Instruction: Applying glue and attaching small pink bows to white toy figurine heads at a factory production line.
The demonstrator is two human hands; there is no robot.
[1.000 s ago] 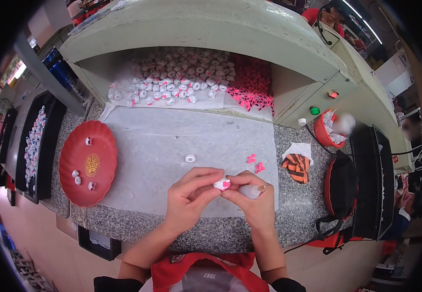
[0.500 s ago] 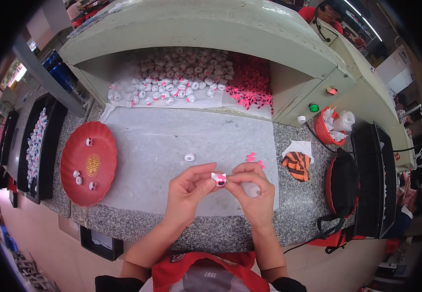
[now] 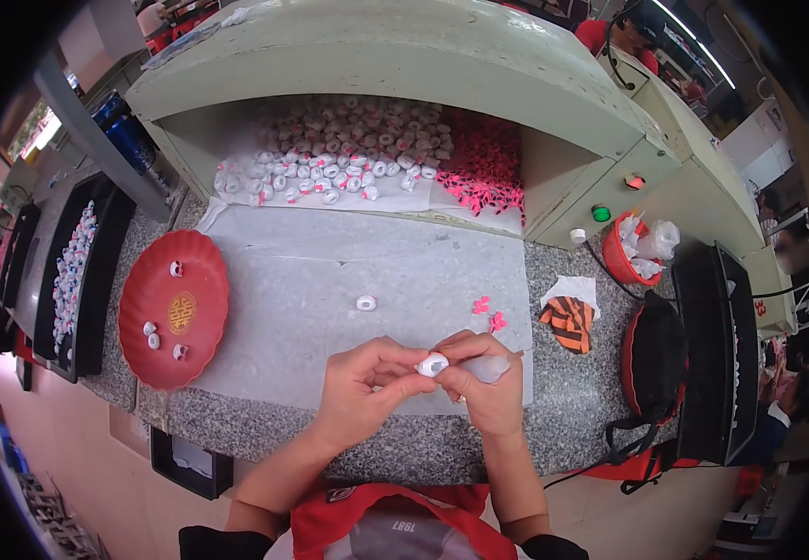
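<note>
Over the near part of a pale sheet (image 3: 283, 271), my left hand (image 3: 353, 383) and my right hand (image 3: 488, 401) pinch one small white toy head (image 3: 432, 365) between thumbs and fingertips. A dark oval shows on its upturned side. In my right hand there is also a translucent whitish thing (image 3: 489, 368); its kind is not clear. A similar white toy head (image 3: 365, 303) lies on the sheet beyond my left hand. Small pink pieces (image 3: 482, 305) lie beyond my right hand.
To the left, a red scalloped plate (image 3: 131, 329) carries several small painted heads. Behind the sheet, a pale green cabinet (image 3: 376, 70) holds heaps of white heads (image 3: 348, 140) and pink pieces (image 3: 484, 182). On the right are a striped orange cloth (image 3: 570, 325), a red basket (image 3: 615, 257) and a black bag (image 3: 656, 359).
Both hands have come slightly nearer to me. The toy head has turned: its pink and black painted side was up before, and now a white side with a dark oval shows.
</note>
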